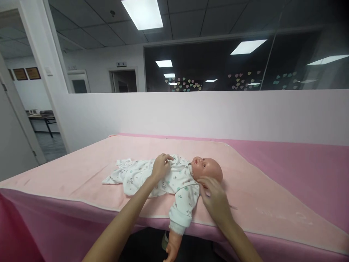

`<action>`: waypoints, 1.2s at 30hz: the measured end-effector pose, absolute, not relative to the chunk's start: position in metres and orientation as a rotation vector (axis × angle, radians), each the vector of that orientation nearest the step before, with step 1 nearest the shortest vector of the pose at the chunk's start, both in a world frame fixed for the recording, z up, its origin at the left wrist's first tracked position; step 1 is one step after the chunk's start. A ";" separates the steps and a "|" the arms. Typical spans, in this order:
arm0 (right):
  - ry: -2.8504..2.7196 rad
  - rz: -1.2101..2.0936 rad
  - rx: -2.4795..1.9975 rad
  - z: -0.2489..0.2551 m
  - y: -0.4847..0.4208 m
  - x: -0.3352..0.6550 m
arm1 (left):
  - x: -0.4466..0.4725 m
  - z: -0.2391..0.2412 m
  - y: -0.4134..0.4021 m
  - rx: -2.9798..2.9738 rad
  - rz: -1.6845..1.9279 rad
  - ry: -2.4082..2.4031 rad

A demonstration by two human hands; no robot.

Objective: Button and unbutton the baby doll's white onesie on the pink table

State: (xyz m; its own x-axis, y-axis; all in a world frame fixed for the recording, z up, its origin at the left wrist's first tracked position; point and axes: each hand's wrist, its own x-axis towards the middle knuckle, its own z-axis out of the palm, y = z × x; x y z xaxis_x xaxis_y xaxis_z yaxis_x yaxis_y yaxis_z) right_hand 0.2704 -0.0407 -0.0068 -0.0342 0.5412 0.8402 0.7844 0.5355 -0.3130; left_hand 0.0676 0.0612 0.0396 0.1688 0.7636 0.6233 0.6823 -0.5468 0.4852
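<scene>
A baby doll (207,168) lies on its back with its head to the right. It wears a white long-sleeved baby garment (183,203) with a small print, and one arm hangs past the table's front edge. On the doll's chest, my left hand (161,166) has its fingers curled at the cloth. My right hand (215,198) is beside the doll's head, thumb and fingers drawn together near the collar and cheek. Whatever is between those right fingertips is hidden.
A peach cloth (89,167) covers the table over a pink sheet (286,163). The white wall (191,112) stands behind, with a window (207,69) above. Beyond the left doorway is a desk (42,117).
</scene>
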 end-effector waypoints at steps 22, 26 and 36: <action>-1.562 -0.084 -1.235 0.045 -0.051 0.297 | 0.077 0.078 0.113 2.130 0.863 1.754; -1.752 -0.178 -1.339 0.075 0.000 0.260 | 0.090 0.096 0.115 2.357 0.830 1.828; -1.904 -0.040 -1.784 0.075 0.077 0.211 | 0.094 0.110 0.086 3.159 0.302 1.628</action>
